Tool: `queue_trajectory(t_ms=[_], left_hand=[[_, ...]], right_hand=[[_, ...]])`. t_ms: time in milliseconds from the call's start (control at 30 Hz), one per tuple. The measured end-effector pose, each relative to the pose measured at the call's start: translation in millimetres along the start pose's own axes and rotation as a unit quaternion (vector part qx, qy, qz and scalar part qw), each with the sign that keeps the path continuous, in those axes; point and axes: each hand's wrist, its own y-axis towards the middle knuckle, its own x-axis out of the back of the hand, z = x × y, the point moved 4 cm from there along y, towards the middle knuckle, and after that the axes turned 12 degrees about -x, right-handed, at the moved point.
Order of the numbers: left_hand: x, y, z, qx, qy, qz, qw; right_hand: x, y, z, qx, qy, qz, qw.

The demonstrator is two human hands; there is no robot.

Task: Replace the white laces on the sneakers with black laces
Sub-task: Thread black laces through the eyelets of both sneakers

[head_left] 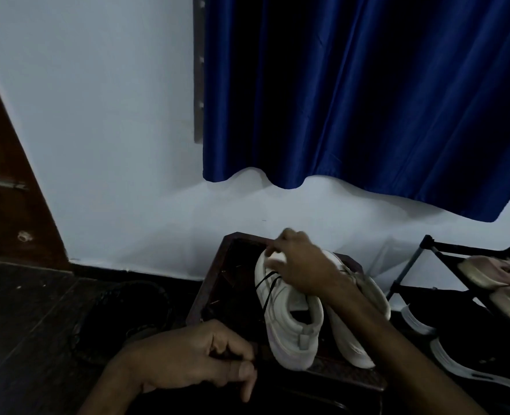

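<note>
So far left of the frame there's a brown wooden door (5, 175), then plain white wall (113, 130). Bottom centre-left, the person's left hand (193, 357) is curled up, thumb pressed against the forefinger, pinching what looks like the end of a thin black lace (268, 287). It's pretty dark there tbh, so the exact grip is hard to see. The lace runs up and across the side of the nearer white high-top sneaker (289, 324), which sits in the lower middle on a dark reddish wooden stool (217, 283), heel toward the camera. The right hand (301, 265) reaches in from the lower right and grasps that sneaker's front end, fingers wrapped over the toe. The second white high-top sneaker (367, 298) stands just beside it on the right, partly hidden behind the forearm. Upper right is a big shiny blue curtain (367, 100). Far right, a black metal shoe rack (409, 274) holds pale pink shoes (487, 271) up top.
</note>
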Motion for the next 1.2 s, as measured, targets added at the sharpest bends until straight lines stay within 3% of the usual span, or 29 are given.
queue_trajectory(t_ms=[67, 167, 267, 333, 433, 567, 667, 833, 900, 967, 1000, 1067, 1133, 1200], left_hand=[[3, 2, -1, -0.008, 0.011, -0.027, 1.0], [7, 1, 3, -0.009, 0.012, -0.056, 0.998], [10, 2, 5, -0.007, 0.013, -0.059, 0.998], [13, 3, 10, 0.0, 0.015, -0.065, 0.998], [20, 5, 21, 0.016, 0.039, -0.082, 0.996], [40, 11, 44, 0.044, 0.111, -0.119, 0.986], [46, 21, 64, 0.073, 0.218, -0.126, 0.965], [49, 31, 97, 0.118, 0.303, -0.161, 0.932], [59, 34, 93, 0.071, 0.321, -0.225, 0.917], [73, 35, 80, -0.001, 0.327, -0.356, 0.875], [81, 35, 71, -0.024, 0.292, -0.428, 0.855], [97, 43, 57, -0.038, 0.083, -0.514, 0.853], [112, 58, 44, -0.034, -0.169, -0.526, 0.833], [130, 67, 25, -0.054, -0.333, -0.52, 0.785]], right_hand=[[-15, 5, 14, 0.031, -0.124, 0.108, 0.986], [-22, 17, 24, 0.048, -0.199, 0.157, 0.966], [-1, 30, 38, -0.025, 0.05, 0.214, 0.975], [24, 37, 48, -0.094, 0.24, 0.2, 0.945], [61, 48, 62, -0.128, 0.383, 0.192, 0.894], [105, 59, 87, -0.111, 0.45, 0.163, 0.871], [130, 58, 100, -0.093, 0.481, 0.128, 0.862], [146, 51, 102, -0.08, 0.502, 0.089, 0.857], [143, 47, 96, -0.074, 0.488, 0.081, 0.866], [135, 40, 89, -0.059, 0.457, 0.079, 0.884], [128, 37, 86, -0.053, 0.439, 0.082, 0.893], [112, 29, 81, -0.045, 0.411, 0.097, 0.905], [95, 21, 78, -0.037, 0.388, 0.11, 0.914], [79, 15, 74, -0.033, 0.372, 0.123, 0.92]])
